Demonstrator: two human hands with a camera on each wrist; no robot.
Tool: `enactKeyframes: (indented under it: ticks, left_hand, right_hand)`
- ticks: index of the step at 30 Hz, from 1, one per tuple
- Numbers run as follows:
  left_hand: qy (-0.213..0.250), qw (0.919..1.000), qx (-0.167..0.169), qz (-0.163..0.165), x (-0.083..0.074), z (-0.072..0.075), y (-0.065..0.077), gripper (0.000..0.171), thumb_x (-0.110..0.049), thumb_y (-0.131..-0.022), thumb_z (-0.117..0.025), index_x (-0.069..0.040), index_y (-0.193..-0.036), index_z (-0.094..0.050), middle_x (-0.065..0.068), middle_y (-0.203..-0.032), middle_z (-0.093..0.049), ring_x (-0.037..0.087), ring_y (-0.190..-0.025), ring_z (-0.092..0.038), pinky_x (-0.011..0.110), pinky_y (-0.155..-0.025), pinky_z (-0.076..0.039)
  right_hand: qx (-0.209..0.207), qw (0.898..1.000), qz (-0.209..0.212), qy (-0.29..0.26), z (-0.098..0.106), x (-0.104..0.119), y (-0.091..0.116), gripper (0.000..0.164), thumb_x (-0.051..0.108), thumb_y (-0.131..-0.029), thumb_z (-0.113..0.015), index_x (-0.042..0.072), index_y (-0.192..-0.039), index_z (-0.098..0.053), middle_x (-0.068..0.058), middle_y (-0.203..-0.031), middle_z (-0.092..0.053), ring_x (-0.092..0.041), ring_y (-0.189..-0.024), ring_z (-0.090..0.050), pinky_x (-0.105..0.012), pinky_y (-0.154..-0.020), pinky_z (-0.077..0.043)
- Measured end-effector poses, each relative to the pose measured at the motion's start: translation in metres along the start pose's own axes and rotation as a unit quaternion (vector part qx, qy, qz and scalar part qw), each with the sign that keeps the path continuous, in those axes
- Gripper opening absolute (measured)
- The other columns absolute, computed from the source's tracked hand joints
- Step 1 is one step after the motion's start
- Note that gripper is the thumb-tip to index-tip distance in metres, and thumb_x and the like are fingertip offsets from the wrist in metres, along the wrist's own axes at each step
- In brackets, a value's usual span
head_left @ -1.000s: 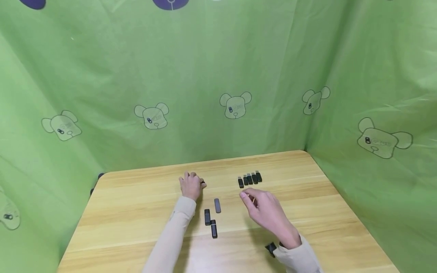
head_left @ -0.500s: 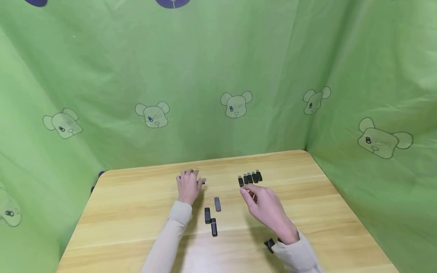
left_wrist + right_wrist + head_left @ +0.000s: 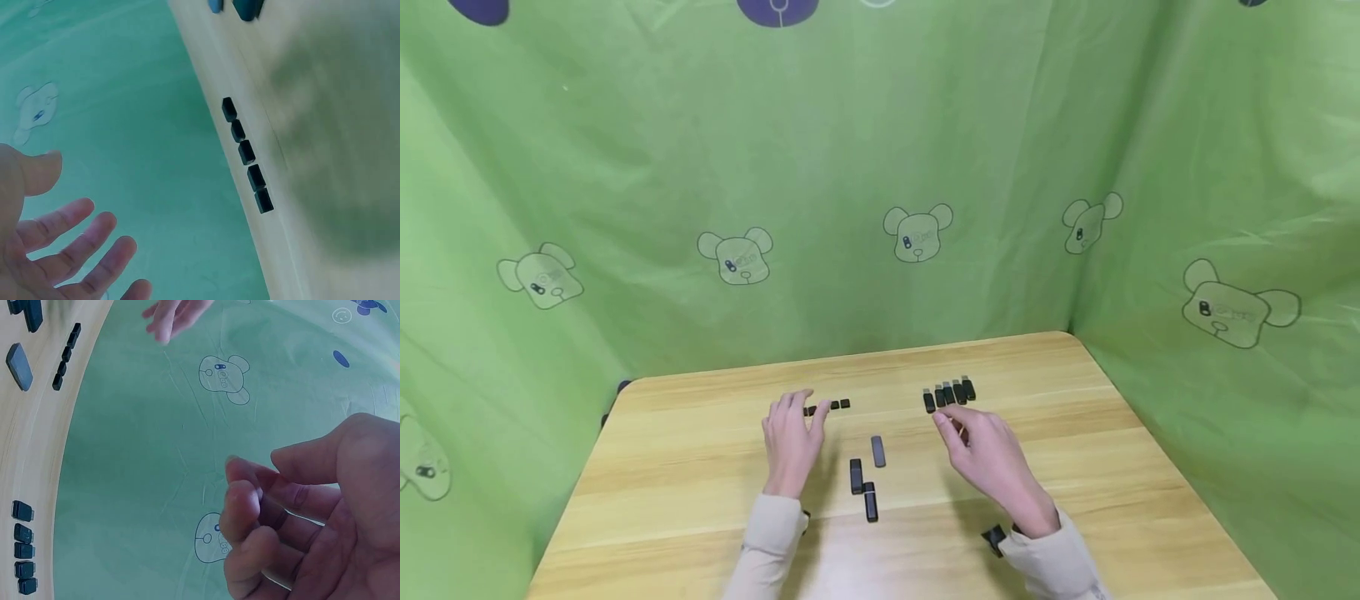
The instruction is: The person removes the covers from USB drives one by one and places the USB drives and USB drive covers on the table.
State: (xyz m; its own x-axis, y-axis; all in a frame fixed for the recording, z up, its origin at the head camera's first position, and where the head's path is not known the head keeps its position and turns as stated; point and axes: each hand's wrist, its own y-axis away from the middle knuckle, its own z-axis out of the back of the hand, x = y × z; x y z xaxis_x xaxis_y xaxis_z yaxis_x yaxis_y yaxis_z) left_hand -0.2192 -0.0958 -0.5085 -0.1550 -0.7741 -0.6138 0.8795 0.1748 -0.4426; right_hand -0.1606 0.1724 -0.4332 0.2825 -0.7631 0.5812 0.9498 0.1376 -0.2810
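My left hand (image 3: 790, 437), fingers spread and holding nothing, hovers just in front of a row of small black USB stick caps (image 3: 845, 403) that it partly hides in the head view. The left wrist view shows several of these caps (image 3: 247, 152) lined up near the table edge. My right hand (image 3: 988, 454) hangs in the air, fingers loosely curled and nothing between them. Just beyond it several uncapped black USB sticks (image 3: 949, 393) lie side by side, metal plugs pointing away. Between the hands lie a grey stick (image 3: 877, 452) and two black sticks (image 3: 856, 477), (image 3: 870, 502).
The wooden table (image 3: 685, 467) has rounded far corners. A green curtain (image 3: 820, 167) with printed bear heads hangs behind it and on both sides. A black strap piece (image 3: 993, 539) shows beside my right cuff.
My left hand has drawn back from the cap row, toward me and to the left, leaving more caps in sight. The right hand and the sticks stay nearly still.
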Motion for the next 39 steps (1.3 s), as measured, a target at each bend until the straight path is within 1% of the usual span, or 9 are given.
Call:
enactKeyframes:
  ticks: [3,6,12,16,18,21,25,32,39]
  left_hand:
    - [0.025,0.9994,-0.011,0.019,-0.001,0.011,0.014,0.041,-0.036,-0.096,-0.069,-0.004,-0.123,-0.068,0.018,-0.124,-0.070,0.036,-0.113,-0.062,0.052,-0.096,-0.046]
    - [0.042,0.9983,-0.033,0.021,-0.002,0.019,0.029,0.038,-0.032,-0.096,-0.070,-0.004,-0.122,-0.068,0.018,-0.122,-0.071,0.036,-0.111,-0.064,0.053,-0.097,-0.047]
    - [0.064,0.9941,-0.087,0.003,-0.004,0.030,0.051,0.031,-0.022,-0.092,-0.074,0.000,-0.114,-0.071,0.019,-0.112,-0.074,0.034,-0.103,-0.067,0.052,-0.093,-0.053]
    - [0.067,0.9919,-0.107,0.000,-0.007,0.035,0.061,0.025,-0.015,-0.092,-0.074,0.002,-0.110,-0.071,0.017,-0.107,-0.075,0.033,-0.098,-0.069,0.048,-0.089,-0.055]
    - [0.065,0.9913,-0.114,0.011,-0.009,0.038,0.066,0.021,-0.012,-0.092,-0.072,0.002,-0.108,-0.071,0.016,-0.106,-0.075,0.031,-0.095,-0.069,0.044,-0.087,-0.055]
    - [0.067,0.9893,-0.123,0.039,-0.012,0.042,0.074,0.018,-0.010,-0.093,-0.071,0.002,-0.106,-0.072,0.014,-0.104,-0.076,0.031,-0.093,-0.068,0.037,-0.086,-0.053]
    - [0.072,0.9876,-0.124,0.062,-0.017,0.044,0.082,0.016,-0.011,-0.094,-0.069,0.001,-0.104,-0.072,0.012,-0.104,-0.076,0.029,-0.093,-0.068,0.031,-0.087,-0.050]
    - [0.067,0.9896,-0.120,0.043,-0.021,0.041,0.088,0.013,-0.009,-0.093,-0.070,0.000,-0.103,-0.072,0.011,-0.102,-0.076,0.027,-0.090,-0.068,0.024,-0.086,-0.051]
    - [0.070,0.9892,-0.120,0.047,-0.022,0.039,0.089,0.012,-0.010,-0.094,-0.069,-0.002,-0.102,-0.072,0.008,-0.101,-0.076,0.028,-0.090,-0.067,0.024,-0.086,-0.051]
  right_hand:
    - [-0.005,1.000,0.005,0.002,0.000,-0.001,-0.001,0.019,0.018,-0.103,-0.058,0.012,-0.097,-0.074,0.008,-0.068,-0.062,-0.004,-0.056,-0.048,-0.020,-0.054,-0.042]
    - [-0.009,1.000,0.006,0.001,-0.001,-0.001,-0.001,0.018,0.017,-0.102,-0.059,0.010,-0.101,-0.076,0.008,-0.069,-0.064,-0.003,-0.056,-0.048,-0.020,-0.054,-0.042]
    - [-0.013,1.000,0.001,-0.011,-0.005,-0.002,0.000,0.017,0.017,-0.100,-0.062,0.008,-0.106,-0.076,0.005,-0.072,-0.067,-0.003,-0.060,-0.052,-0.019,-0.057,-0.045]
    - [-0.017,1.000,0.001,-0.018,-0.008,-0.002,-0.001,0.016,0.016,-0.099,-0.064,0.007,-0.106,-0.076,0.004,-0.074,-0.067,-0.003,-0.062,-0.053,-0.018,-0.058,-0.046]
    - [-0.021,1.000,0.004,-0.017,-0.009,-0.002,-0.001,0.015,0.015,-0.098,-0.066,0.007,-0.104,-0.076,0.005,-0.074,-0.067,-0.003,-0.062,-0.053,-0.018,-0.058,-0.047]
    - [-0.027,0.999,0.013,-0.013,-0.012,-0.001,-0.003,0.012,0.015,-0.097,-0.067,0.008,-0.101,-0.076,0.006,-0.074,-0.066,-0.002,-0.062,-0.053,-0.018,-0.058,-0.047]
    - [-0.030,0.999,0.012,-0.003,-0.015,0.000,-0.009,0.010,0.016,-0.096,-0.067,0.011,-0.098,-0.076,0.007,-0.074,-0.066,-0.002,-0.062,-0.053,-0.019,-0.059,-0.046]
    - [-0.005,1.000,-0.018,0.002,-0.028,-0.002,-0.018,0.010,0.018,-0.096,-0.067,0.011,-0.097,-0.074,0.005,-0.077,-0.066,-0.004,-0.059,-0.051,-0.021,-0.057,-0.043]
    - [0.018,0.999,-0.027,0.008,-0.038,0.000,-0.032,0.012,0.020,-0.096,-0.068,0.009,-0.097,-0.072,0.004,-0.073,-0.064,-0.007,-0.052,-0.046,-0.023,-0.053,-0.038]
